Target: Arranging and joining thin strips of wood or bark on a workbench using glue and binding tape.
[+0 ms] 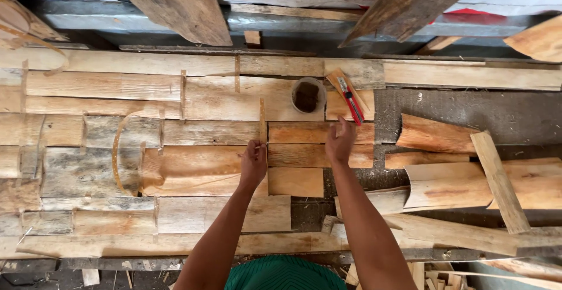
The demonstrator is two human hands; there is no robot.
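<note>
A workbench fills the frame, its left and middle covered by flat wood veneer sheets laid edge to edge, with dark bare patches at right. Leaning planks crowd the upper edge. The left hand pinches the lower end of a thin upright wood strip at centre. The right hand presses flat, fingers together, on a veneer piece. A small round cup and a red utility knife lie just above. Loose curved offcuts pile at right.

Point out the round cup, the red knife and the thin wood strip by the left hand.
cup point(308, 95), head view, dark inside
red knife point(352, 101), head view, mid handle
thin wood strip point(262, 120), head view, upper half
</note>
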